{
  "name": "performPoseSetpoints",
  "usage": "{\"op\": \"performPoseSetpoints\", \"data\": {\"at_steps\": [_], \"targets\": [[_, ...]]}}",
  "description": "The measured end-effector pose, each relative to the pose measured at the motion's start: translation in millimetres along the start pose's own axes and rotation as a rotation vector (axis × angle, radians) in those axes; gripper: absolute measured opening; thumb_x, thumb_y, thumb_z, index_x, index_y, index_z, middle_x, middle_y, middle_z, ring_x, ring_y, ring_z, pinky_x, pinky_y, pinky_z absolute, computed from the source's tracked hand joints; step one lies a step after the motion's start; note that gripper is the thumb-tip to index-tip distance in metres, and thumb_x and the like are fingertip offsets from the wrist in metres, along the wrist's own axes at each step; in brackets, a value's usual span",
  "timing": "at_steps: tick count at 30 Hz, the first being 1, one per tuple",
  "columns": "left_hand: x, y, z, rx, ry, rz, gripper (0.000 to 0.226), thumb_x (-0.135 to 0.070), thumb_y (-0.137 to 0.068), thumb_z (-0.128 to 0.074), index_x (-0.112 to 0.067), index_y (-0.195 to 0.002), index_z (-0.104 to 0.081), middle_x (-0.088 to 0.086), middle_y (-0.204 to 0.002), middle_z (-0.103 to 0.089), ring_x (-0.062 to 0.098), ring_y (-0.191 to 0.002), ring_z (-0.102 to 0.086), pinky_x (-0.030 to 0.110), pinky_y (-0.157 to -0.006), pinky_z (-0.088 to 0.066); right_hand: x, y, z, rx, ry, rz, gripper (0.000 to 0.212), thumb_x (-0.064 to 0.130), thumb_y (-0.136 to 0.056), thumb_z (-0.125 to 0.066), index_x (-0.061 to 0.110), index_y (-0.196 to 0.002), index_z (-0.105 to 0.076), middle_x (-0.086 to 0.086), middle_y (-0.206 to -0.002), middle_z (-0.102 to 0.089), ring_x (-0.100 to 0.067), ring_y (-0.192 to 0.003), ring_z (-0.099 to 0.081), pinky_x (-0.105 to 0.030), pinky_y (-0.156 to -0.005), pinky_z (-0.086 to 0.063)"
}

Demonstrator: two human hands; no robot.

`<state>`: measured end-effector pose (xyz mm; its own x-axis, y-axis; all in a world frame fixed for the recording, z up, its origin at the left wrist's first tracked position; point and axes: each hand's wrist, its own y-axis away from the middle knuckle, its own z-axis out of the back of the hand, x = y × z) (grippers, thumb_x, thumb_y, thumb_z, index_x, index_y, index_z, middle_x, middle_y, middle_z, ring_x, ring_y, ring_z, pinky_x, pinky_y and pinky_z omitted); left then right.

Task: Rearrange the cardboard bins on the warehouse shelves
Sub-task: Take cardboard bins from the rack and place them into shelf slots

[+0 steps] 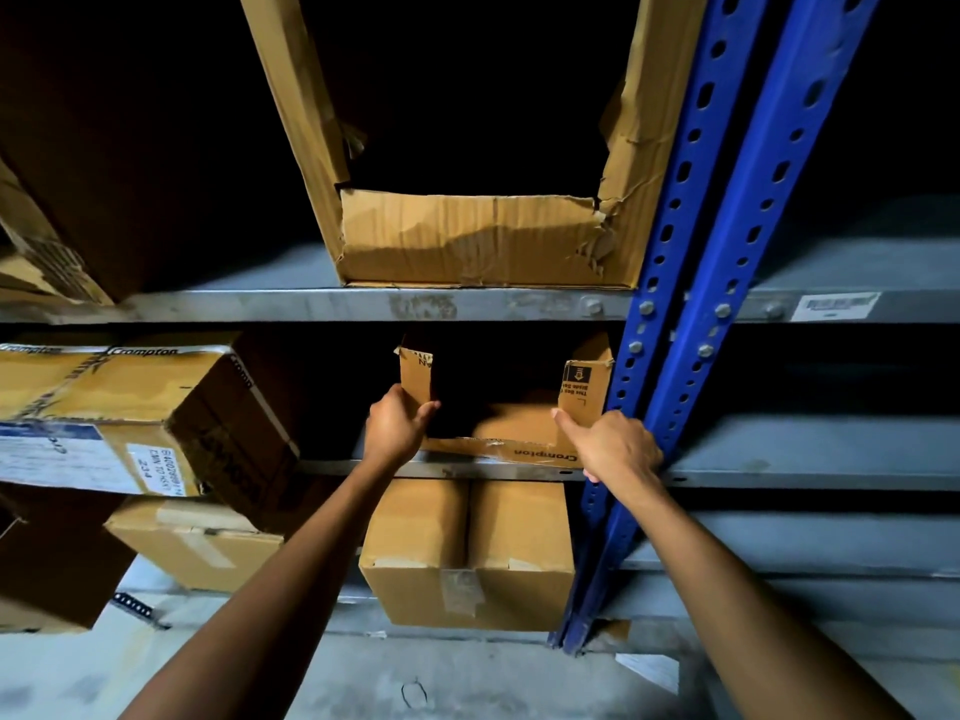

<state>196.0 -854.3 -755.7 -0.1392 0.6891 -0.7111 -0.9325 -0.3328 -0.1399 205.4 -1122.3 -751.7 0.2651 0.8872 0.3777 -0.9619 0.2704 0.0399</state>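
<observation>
On the middle shelf (779,478), right against the blue post (680,241), sits the small bin (524,449), its front cut low and a narrow flap standing at each front corner. Both my bare arms reach forward and up to it, almost straight. My left hand (397,426) grips the left flap: the thumb lies on its inner side, the fingers are curled round the outer edge, and the wrist bends a little toward the middle. My right hand (615,449) holds the right corner. Its thumb is stretched up along the front of the right flap, and its fingers are curled round the side into the narrow gap between bin and post, where I cannot see most of their tips. The bin's bottom rests on the shelf, its front lip at the shelf's metal edge. One shelf up stands a big bin (467,241), also open at the front, its low front wall torn and crumpled at the right corner. Left of my left arm a sealed box (119,402) lies tilted, well apart from the small bin. Just under the small bin, a closed box (467,553) stands on the level below.
</observation>
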Motion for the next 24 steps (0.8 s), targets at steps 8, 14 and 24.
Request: {"op": "performPoseSetpoints", "data": {"at_steps": [8,14,24], "targets": [[5.8,-2.4,-3.5,-0.019,-0.005,0.006,0.038,-0.037,-0.09,-0.066,-0.006,-0.111,-0.059,0.011,-0.103,-0.067,0.023,-0.096,-0.062,0.023,-0.072,-0.042,-4.0,-5.0,-5.9,0.004,0.008,-0.001,0.105,0.101,-0.047,-0.003,0.016,-0.07,-0.06,0.0,-0.066,-0.068,-0.024,-0.067,-0.064,-0.036,-0.071,-0.049],[12.1,2.6,-4.6,-0.043,-0.013,-0.032,0.03,-0.033,-0.091,-0.065,-0.005,-0.102,-0.062,0.005,-0.092,-0.065,0.02,-0.086,-0.061,0.024,-0.068,-0.04,-7.9,-4.7,-17.5,-0.046,-0.071,-0.043,0.112,0.105,-0.045,-0.002,0.014,-0.065,-0.065,0.0,-0.062,-0.067,-0.024,-0.063,-0.063,-0.035,-0.069,-0.049],[19.0,17.5,18.6,0.074,0.058,-0.174,0.049,-0.038,-0.09,-0.066,-0.011,-0.129,-0.054,0.004,-0.119,-0.064,0.02,-0.113,-0.06,0.025,-0.088,-0.048,17.3,49.7,-29.6,-0.047,-0.229,0.065,0.07,0.078,-0.082,-0.04,0.016,-0.057,-0.059,0.003,-0.055,-0.059,-0.022,-0.058,-0.061,-0.025,-0.056,-0.046]]}}
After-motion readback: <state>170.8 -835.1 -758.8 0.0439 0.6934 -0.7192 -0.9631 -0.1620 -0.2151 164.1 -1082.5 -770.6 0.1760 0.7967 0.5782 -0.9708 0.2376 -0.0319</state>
